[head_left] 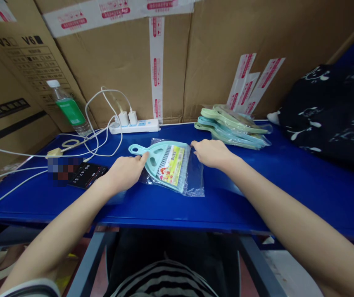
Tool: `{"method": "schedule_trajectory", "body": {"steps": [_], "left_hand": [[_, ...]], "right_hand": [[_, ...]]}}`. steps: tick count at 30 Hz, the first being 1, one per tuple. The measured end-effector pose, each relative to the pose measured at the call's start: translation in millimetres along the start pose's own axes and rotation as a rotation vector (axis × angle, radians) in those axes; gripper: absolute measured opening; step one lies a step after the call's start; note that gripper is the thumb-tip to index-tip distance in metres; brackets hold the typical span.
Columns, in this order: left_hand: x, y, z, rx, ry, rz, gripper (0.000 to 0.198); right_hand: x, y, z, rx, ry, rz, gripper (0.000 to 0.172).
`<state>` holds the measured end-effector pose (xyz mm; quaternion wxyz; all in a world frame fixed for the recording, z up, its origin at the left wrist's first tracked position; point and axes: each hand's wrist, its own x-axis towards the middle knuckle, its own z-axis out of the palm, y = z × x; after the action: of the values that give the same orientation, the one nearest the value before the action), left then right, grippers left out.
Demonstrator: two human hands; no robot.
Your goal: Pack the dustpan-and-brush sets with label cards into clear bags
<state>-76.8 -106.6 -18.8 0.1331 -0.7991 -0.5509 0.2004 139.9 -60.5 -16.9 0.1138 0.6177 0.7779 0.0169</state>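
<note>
A light blue dustpan and brush set lies flat on the table in a clear plastic bag. A yellow and white label card with red print covers part of the grey-blue bristles. My left hand is closed at the left side of the set, thumb on the dustpan's edge just below the handle; its other fingers are partly hidden. On the opposite side, my right hand has curled fingers pinched at the bag's upper right edge.
Several bagged green and blue dustpan sets are piled at the back right, near a black patterned bag. Cables run from a white power strip past a phone and a green-labelled bottle. Cardboard walls the blue table's back.
</note>
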Motion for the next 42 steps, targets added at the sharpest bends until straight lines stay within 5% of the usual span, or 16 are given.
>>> {"method": "schedule_trajectory", "body": {"steps": [42], "left_hand": [[-4.3, 2.5, -4.6, -0.023, -0.013, -0.02, 0.054]], "right_hand": [[-2.3, 0.4, -4.5, -0.039, -0.025, -0.008, 0.041]]}}
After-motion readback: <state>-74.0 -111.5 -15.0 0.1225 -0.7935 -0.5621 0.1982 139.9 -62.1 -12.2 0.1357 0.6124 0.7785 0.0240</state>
